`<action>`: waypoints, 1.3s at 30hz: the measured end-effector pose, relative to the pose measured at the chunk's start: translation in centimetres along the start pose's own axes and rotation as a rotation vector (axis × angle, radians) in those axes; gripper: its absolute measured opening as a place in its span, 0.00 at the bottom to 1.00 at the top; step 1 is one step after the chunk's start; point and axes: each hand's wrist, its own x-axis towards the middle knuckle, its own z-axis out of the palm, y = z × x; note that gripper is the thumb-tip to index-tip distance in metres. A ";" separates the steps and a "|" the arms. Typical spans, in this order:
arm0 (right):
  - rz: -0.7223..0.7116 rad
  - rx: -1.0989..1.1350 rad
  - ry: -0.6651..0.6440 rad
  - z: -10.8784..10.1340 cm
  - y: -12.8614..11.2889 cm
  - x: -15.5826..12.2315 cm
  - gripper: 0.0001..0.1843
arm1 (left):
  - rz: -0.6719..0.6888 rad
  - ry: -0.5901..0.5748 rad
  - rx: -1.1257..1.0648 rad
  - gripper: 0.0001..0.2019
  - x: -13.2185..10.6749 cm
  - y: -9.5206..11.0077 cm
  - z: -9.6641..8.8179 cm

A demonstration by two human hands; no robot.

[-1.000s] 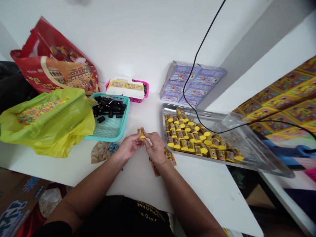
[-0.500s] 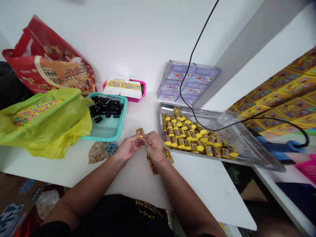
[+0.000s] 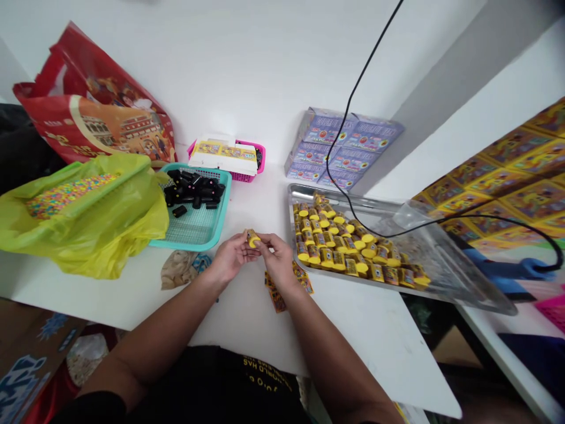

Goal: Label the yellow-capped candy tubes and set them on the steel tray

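Note:
Above the middle of the table my two hands meet around a small yellow container [image 3: 253, 238] with a printed sticker on its side. My left hand [image 3: 232, 256] grips it from the left, fingers curled under it. From the right, my right hand [image 3: 277, 257] pinches its edge between thumb and fingers. Beneath my right wrist lie printed sticker sheets [image 3: 303, 279], partly covered by the arm. Many similar yellow containers [image 3: 339, 264] lie in rows in a metal tray [image 3: 289, 203] right of my hands.
At left stand a turquoise basket [image 3: 207, 237] of black pieces, a yellow plastic bag [image 3: 101, 235] with colourful beads and a red bag [image 3: 110, 112]. A crumpled beige cloth [image 3: 176, 270] lies near my left forearm. Purple boxes [image 3: 326, 141] stand behind; a black cable [image 3: 353, 97] crosses the tray.
The yellow container has turned in my fingers, so more of its yellow end shows. My hands stay together at nearly the same place; the whole view has shifted slightly.

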 end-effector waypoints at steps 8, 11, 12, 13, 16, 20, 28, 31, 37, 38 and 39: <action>-0.166 0.019 -0.121 -0.5 -0.7 0.2 0.11 | 0.047 -0.006 -0.087 0.11 0.1 0.2 -0.1; -0.164 0.025 -0.071 -0.5 -0.8 0.0 0.09 | 0.025 0.012 -0.133 0.11 0.1 -0.1 0.0; -0.156 0.039 -0.050 -0.4 -0.7 -0.1 0.08 | 0.007 0.023 -0.152 0.11 0.0 -0.1 0.1; -0.152 0.053 -0.032 -0.4 -0.7 -0.1 0.08 | -0.010 0.035 -0.168 0.11 0.0 -0.2 0.2; -0.130 0.085 0.015 -0.1 -0.4 -0.2 0.06 | -0.043 0.051 -0.163 0.10 0.0 -0.1 0.3; -0.080 0.055 0.014 0.1 0.0 -0.2 0.06 | -0.058 0.079 -0.085 0.11 0.0 0.0 0.1; -0.259 -0.238 -0.143 -0.3 0.3 0.5 0.09 | 0.092 0.089 0.094 0.17 0.2 0.0 0.1; -0.191 -0.269 -0.120 -0.5 0.3 0.5 0.08 | 0.035 0.033 0.100 0.16 0.2 0.2 0.3; -0.222 -0.289 -0.203 -0.6 -0.1 0.4 0.20 | 0.102 0.073 0.173 0.19 0.1 -0.4 0.5; -0.214 -0.300 -0.195 -0.5 -0.2 0.3 0.19 | 0.108 0.080 0.194 0.21 0.0 -0.6 0.6; -0.202 -0.306 -0.181 -0.5 -0.3 0.3 0.17 | 0.101 0.077 0.211 0.22 -0.1 -0.8 0.7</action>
